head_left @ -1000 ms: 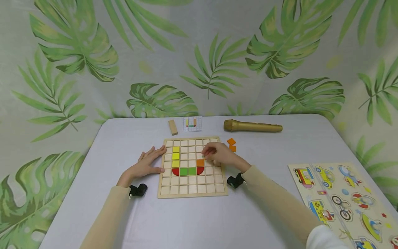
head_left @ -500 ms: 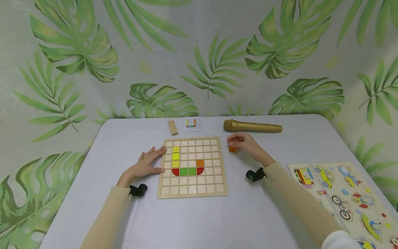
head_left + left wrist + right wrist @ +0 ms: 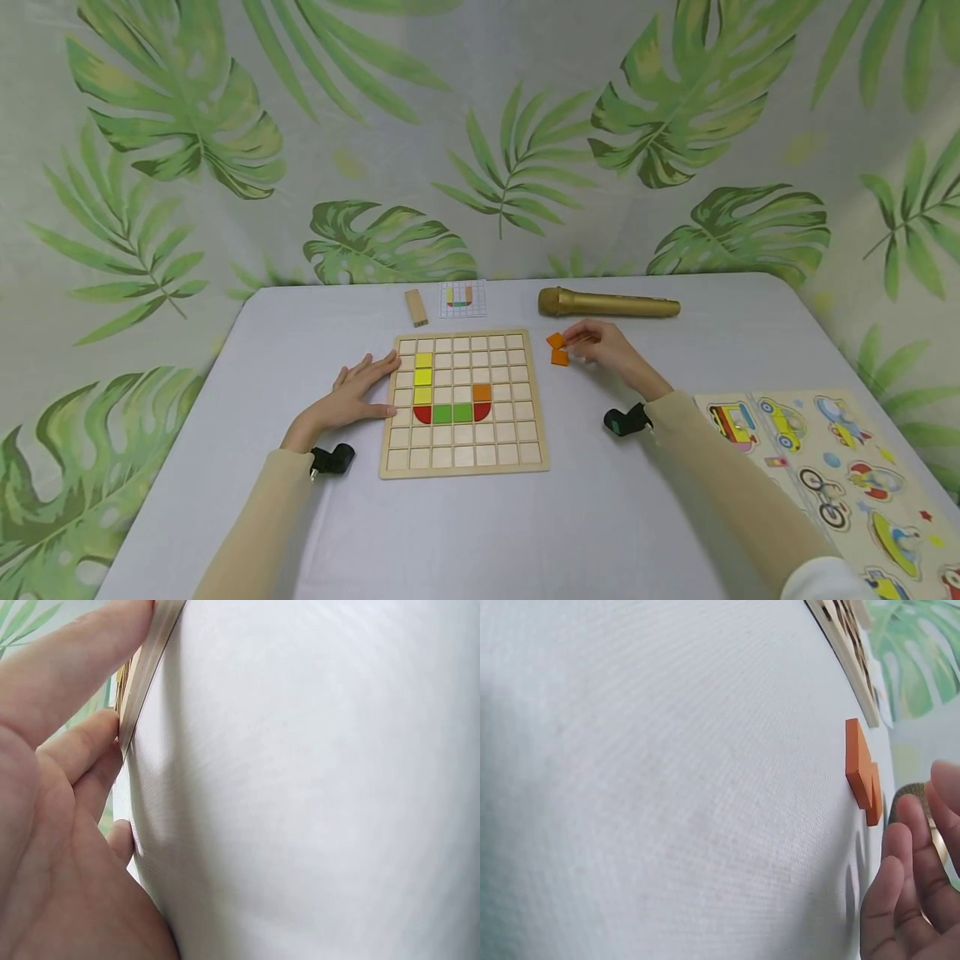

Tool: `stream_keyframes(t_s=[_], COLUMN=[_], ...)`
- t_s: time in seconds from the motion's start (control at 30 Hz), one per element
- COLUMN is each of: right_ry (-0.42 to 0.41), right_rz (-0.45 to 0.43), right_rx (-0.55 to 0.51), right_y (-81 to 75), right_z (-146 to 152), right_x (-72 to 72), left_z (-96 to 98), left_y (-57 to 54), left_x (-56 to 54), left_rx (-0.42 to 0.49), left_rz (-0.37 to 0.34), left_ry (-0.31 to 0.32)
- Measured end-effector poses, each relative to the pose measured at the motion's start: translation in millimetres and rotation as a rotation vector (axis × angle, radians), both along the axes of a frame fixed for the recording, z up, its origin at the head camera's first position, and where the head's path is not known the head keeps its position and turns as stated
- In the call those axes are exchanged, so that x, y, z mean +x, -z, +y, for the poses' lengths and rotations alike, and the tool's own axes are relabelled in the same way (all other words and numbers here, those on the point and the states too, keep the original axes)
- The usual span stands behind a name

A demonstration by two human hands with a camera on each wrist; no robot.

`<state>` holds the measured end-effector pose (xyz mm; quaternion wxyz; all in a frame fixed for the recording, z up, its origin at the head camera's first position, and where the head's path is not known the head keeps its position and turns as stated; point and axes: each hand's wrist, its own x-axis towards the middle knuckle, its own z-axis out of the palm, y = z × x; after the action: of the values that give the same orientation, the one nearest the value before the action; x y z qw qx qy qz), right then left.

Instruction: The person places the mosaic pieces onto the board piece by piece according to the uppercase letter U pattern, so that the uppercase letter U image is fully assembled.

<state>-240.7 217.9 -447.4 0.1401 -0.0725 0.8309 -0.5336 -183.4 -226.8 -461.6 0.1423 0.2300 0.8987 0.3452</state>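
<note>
A wooden grid board (image 3: 465, 462) lies on the table, holding yellow tiles (image 3: 423, 377), green tiles (image 3: 453, 412), red rounded pieces (image 3: 423, 414) and one orange tile (image 3: 482, 392) in a U shape. My left hand (image 3: 347, 403) rests at the board's left edge, thumb and fingertips touching it; the left wrist view shows the fingers stretched along its side (image 3: 142, 682). Two loose orange tiles (image 3: 559, 357) lie right of the board. Just right of them is my right hand (image 3: 609, 352), fingers slightly bent and holding nothing. In the right wrist view, the fingertips are close to the orange tiles (image 3: 857, 761).
Behind the board are a small wooden block (image 3: 416, 308) and a pattern card (image 3: 462, 299) showing a similar U. A gold microphone (image 3: 611, 303) lies behind my right hand. A picture puzzle board (image 3: 825, 467) is at the right, partly under the right sleeve.
My right hand has gone from above the board, by the placed orange tile, rightward to the loose orange tiles, then slightly further right, uncovering both. The left hand has stayed put.
</note>
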Motion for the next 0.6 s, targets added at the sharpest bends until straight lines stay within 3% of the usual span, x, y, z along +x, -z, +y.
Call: stream_keyframes(t_s=[0.13,0.4,0.6], right_ry=[-0.006,-0.055,-0.079], right_rz=[0.04,0.202,0.252], right_rx=[0.07,0.271,0.31], right_y=[0.4,2.7,2.8], right_z=[-3.7,-12.6,-17.5], right_x=[1.5,3.4,5.5], left_z=[-0.5,-0.5,0.1], left_y=[0.0,-1.4,-1.6], left_x=[0.4,1.1,1.2], left_rx=[-0.002,0.002,0.007], left_rz=[0.0,-0.001,-0.005], left_ry=[-0.005,-0.007,-0.004])
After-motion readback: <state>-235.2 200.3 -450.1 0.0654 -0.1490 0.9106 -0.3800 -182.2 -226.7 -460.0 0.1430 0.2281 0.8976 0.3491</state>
